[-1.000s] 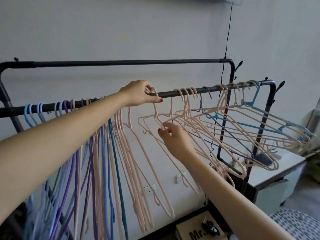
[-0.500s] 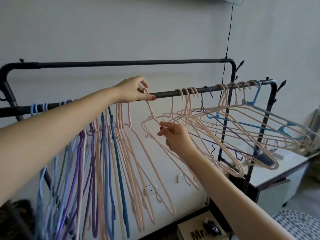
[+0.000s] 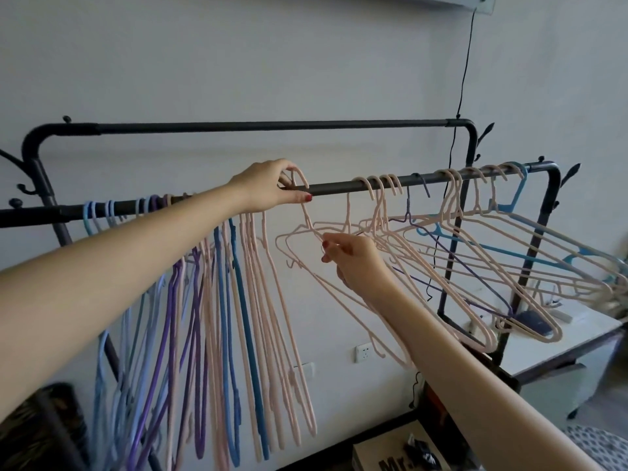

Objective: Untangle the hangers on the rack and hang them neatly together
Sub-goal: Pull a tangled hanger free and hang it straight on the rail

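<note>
Two hands: both of yours are up at the rack, one on each part of the same pink hanger [image 3: 307, 232].
Left hand [image 3: 268, 188]: you pinch the hook of the pink hanger between thumb and fingers, right at the front rail [image 3: 339, 188]; the hook arches over the rail beside your fingertips.
Right hand [image 3: 353, 263]: your fingers are curled around the pink hanger's shoulder wire, just below its neck, close to where it crosses other pink wires.
Pink hanger: it hangs tilted between your two hands, its long lower arm running down to the right under your right forearm.
Neat bunch [image 3: 217, 300]: to the left of your left hand, light blue, purple, dark blue and pink hangers hang straight down, packed close along the rail.
Tangled bunch [image 3: 458, 253]: to the right of your right hand, pink hangers with a few blue and purple ones lie splayed and crossed, hooks spread along the rail, bodies swung out to the right.
Rack: black metal, the front rail carrying every hanger, a higher back rail [image 3: 272, 125] behind it bare of hooks.
Around: a white table [image 3: 577, 331] stands beyond the rack's right end, a cardboard box [image 3: 390, 460] on the floor below, wall sockets [image 3: 363, 353] behind.
</note>
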